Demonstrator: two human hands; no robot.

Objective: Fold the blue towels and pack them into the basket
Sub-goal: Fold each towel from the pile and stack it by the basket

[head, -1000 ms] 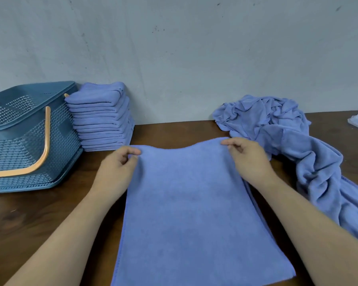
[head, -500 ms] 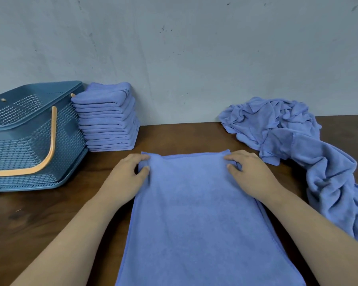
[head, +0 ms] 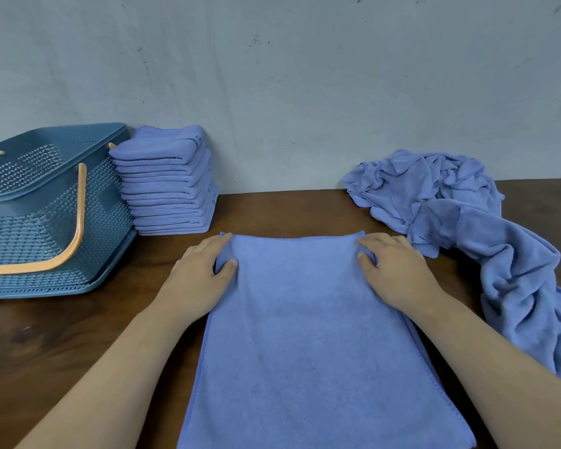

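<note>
Head view: a blue towel [head: 305,335], already doubled lengthwise, lies flat on the brown tabletop [head: 62,351] at six o'clock, its far edge running between the two hands. The left hand [head: 201,273] pinches the far left corner, thumb on top and fingers [head: 214,243] curled over the edge. The right hand [head: 399,270] pinches the far right corner the same way.

The cloth looks light, soft and limp, with a grippy nap. It should drape and sag in the middle, so the corners are the sensible hold, and a flat palm can smooth the creases.

At ten o'clock a stack of folded towels [head: 167,186] stands against the wall [head: 305,76], touching the blue basket [head: 30,228] at nine o'clock. The basket's orange handle [head: 78,222] lies down along its near side. At two o'clock a heap of unfolded towels [head: 450,205] trails down to four o'clock, close to the right forearm. It could snag a wide fold. Nothing blocks the path to the stack.
</note>
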